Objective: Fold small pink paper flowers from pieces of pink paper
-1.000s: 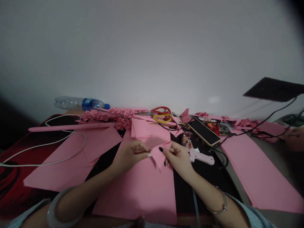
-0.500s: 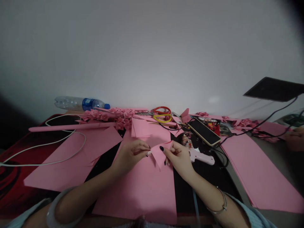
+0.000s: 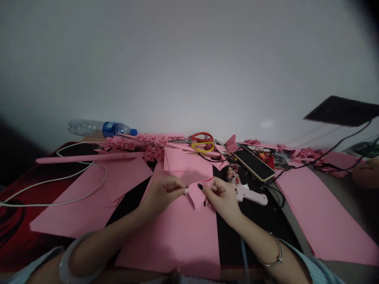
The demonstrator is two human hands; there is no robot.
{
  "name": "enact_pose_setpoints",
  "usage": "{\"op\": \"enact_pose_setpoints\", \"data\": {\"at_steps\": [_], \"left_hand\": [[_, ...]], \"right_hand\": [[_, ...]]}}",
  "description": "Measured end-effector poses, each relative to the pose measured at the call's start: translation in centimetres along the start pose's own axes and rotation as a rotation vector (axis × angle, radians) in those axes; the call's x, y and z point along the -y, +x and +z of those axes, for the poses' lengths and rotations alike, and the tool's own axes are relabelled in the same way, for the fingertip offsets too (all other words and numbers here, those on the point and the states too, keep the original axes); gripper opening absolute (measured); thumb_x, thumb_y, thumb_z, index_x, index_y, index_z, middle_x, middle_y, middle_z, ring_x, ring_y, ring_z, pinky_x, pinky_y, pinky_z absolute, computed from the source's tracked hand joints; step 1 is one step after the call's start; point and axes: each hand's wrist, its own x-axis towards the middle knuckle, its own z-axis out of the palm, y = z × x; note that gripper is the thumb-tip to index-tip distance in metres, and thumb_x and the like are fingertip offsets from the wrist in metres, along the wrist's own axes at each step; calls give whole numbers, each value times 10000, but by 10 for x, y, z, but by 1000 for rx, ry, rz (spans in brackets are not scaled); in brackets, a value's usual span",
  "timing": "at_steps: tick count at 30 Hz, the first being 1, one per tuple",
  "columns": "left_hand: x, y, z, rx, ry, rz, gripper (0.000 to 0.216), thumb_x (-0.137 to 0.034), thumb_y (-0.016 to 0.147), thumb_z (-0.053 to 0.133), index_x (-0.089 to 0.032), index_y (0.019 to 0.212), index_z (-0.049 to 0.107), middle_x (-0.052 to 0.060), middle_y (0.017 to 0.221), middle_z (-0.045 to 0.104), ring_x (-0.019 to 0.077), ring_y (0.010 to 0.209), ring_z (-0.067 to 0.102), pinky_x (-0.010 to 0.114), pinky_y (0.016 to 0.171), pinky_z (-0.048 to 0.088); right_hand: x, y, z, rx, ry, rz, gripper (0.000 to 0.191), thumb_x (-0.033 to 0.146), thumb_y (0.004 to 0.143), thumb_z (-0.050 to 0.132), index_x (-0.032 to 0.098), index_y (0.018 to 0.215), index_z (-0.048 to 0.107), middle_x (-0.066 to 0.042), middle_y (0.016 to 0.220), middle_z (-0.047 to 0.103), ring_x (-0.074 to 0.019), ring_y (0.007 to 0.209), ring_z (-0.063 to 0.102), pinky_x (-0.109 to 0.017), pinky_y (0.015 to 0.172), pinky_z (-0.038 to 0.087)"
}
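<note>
A small folded piece of pink paper (image 3: 196,196) is held between both hands, above a large pink sheet (image 3: 174,240) on the table. My left hand (image 3: 164,194) pinches its left corner between thumb and fingertips. My right hand (image 3: 222,197) grips the right side, its thumb lying on the face of the paper and the fingers behind, partly hidden. The paper's lower point hangs down between the hands. Just right of my right hand lies a pale pink glue gun (image 3: 251,196).
Scissors (image 3: 203,142) with red and yellow handles lie at the back beside pink paper flowers (image 3: 154,146). A phone (image 3: 255,163), cables, a rolled pink tube (image 3: 89,158) and a plastic bottle (image 3: 102,129) surround the work. Pink sheets (image 3: 328,217) are stacked right. Another person's hand (image 3: 367,173) shows there.
The folded paper's upper edge and right corner have shifted slightly, with my right fingers curling a little further in. The other person's hand at far right has moved a little.
</note>
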Motion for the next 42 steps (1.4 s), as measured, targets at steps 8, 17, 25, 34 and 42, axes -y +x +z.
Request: {"op": "enact_pose_setpoints", "data": {"at_steps": [8, 17, 25, 34, 42], "left_hand": [[1, -3, 1, -14, 28, 32, 108, -242, 737, 705, -169, 657, 702, 33, 720, 750, 148, 674, 693, 234, 645, 524], [-1, -2, 3, -3, -70, -9, 89, -227, 705, 722, -176, 646, 679, 26, 717, 767, 148, 663, 700, 241, 639, 529], [-2, 1, 3, 10, -286, -112, 271, -181, 637, 799, -194, 654, 529, -25, 696, 758, 131, 662, 713, 239, 652, 553], [-6, 2, 1, 39, -281, -153, 255, -209, 668, 798, -182, 708, 547, -30, 650, 732, 116, 628, 691, 215, 617, 510], [-1, 1, 3, 89, -159, -124, 265, -291, 676, 792, -176, 885, 676, 42, 822, 775, 198, 795, 734, 287, 720, 564]], "right_hand": [[0, 2, 0, 20, 32, 5, 362, 418, 828, 632, 234, 610, 410, 73, 486, 411, -111, 379, 484, -237, 401, 389], [1, 1, -1, 8, -10, -1, 363, 402, 831, 614, 241, 604, 380, 65, 471, 434, -107, 388, 466, -231, 404, 366], [4, 0, 0, -5, 34, 9, 407, 401, 821, 644, 245, 584, 352, 82, 450, 413, -99, 363, 468, -222, 396, 354], [5, 0, -1, -19, 30, 39, 460, 456, 815, 676, 242, 573, 349, 80, 435, 410, -104, 364, 485, -224, 401, 344], [7, -1, 2, 31, 53, 58, 453, 453, 802, 683, 238, 568, 361, 74, 448, 421, -93, 379, 449, -224, 406, 338]]}}
